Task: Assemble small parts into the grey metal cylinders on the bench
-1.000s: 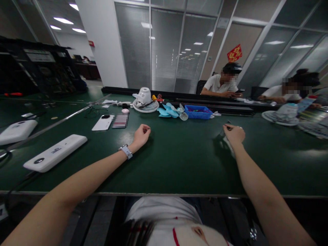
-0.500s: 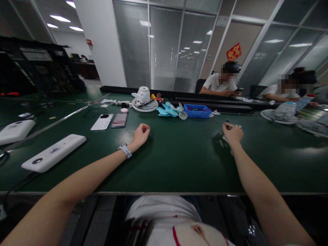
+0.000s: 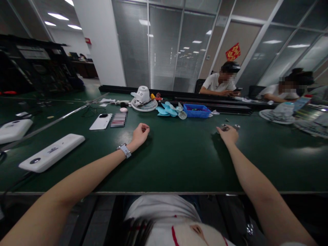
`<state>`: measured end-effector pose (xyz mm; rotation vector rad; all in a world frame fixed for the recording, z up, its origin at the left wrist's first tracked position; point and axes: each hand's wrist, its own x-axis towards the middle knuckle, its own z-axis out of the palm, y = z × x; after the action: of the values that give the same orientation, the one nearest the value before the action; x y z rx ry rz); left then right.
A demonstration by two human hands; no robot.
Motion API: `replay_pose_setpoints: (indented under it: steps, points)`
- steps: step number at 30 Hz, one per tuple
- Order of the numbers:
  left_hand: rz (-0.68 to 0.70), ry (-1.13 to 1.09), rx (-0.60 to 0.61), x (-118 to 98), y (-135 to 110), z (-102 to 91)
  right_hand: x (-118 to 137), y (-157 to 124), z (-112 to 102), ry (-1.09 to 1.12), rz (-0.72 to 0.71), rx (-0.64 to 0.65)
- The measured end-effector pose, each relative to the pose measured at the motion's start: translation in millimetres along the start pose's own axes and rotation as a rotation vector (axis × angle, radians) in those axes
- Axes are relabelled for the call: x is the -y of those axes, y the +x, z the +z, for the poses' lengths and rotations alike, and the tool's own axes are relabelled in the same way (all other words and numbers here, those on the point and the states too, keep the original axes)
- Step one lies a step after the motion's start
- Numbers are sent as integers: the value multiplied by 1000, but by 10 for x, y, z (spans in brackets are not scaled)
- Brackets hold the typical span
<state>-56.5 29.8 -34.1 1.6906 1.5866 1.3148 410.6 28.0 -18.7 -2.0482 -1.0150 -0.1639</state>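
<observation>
My left hand [image 3: 140, 133] rests on the green tabletop with its fingers curled in and nothing visible in them. A watch with a pale strap [image 3: 125, 150] is on that wrist. Farther right, my right hand [image 3: 228, 135] is bent around a small round metal part [image 3: 224, 127], partly hidden between thumb and fingers. Just past its knuckles lies a second small metal piece [image 3: 237, 126]. A tiny dark bit [image 3: 227, 120] lies beyond the fingers.
At the back stand a white fan body [image 3: 143, 97], light-blue fan blades [image 3: 167, 110] and a blue tray [image 3: 196, 111] of small parts. A white phone [image 3: 99, 123] and a white power bank [image 3: 52, 152] lie left. Fan parts [image 3: 278, 114] stand right; two people sit beyond.
My right hand has shifted slightly left and its fingers have changed pose, uncovering more of the small metal pieces. My left hand has stayed in place.
</observation>
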Motion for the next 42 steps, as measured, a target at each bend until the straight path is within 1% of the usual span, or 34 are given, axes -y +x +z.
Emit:
replay_pose_setpoints:
  steps: [2, 3, 5, 7, 8, 10, 12, 15, 18, 21, 24, 27, 28, 30, 32, 34, 36, 39, 41, 42]
  points:
    - [16, -11, 4, 25, 10, 5, 179, -124, 65, 97, -85, 23]
    - [25, -20, 6, 25, 9, 4, 300, -230, 110, 178, -143, 73]
    - [50, -37, 22, -6, -11, -8, 586, -525, 209, 375, -272, 236]
    - [101, -47, 65, -80, -55, -21, 889, -898, 287, 549, -391, 427]
    - [135, -48, 94, -128, -84, -22, 1031, -1092, 308, 606, -439, 520]
    - [212, -49, 164, -230, -148, -7, 1268, -1448, 309, 681, -504, 661]
    - [280, -52, 227, -319, -208, 35, 1424, -1716, 273, 721, -554, 752]
    - [364, -40, 299, -407, -265, 118, 1517, -1923, 217, 738, -641, 815]
    - [434, -13, 339, -458, -288, 175, 1514, -1970, 209, 718, -682, 818]
    - [487, 15, 304, -503, -284, 180, 1496, -1967, 225, 703, -675, 813]
    - [488, 24, 234, -518, -234, 127, 1492, -1967, 224, 710, -670, 830]
    - [468, 66, 199, -438, -123, 13, 1493, -1962, 207, 726, -675, 845]
    - [481, 99, 217, -386, -80, -33, 1491, -1958, 200, 724, -678, 846]
    - [523, 180, 334, -256, -3, -113, 1486, -1953, 188, 713, -680, 850]
    - [514, 252, 424, -127, 46, -160, 1481, -1958, 178, 706, -678, 860]
    - [491, 322, 493, -37, 60, -167, 1474, -1967, 174, 713, -675, 863]
    - [486, 362, 526, -4, 47, -151, 1459, -1953, 182, 732, -659, 860]
    - [485, 336, 502, -34, 21, -128, 1385, -1786, 226, 754, -603, 818]
    - [439, 270, 442, -60, 21, -123, 1268, -1528, 268, 742, -552, 719]
    - [398, 233, 401, -64, 28, -122, 1183, -1358, 286, 713, -523, 639]
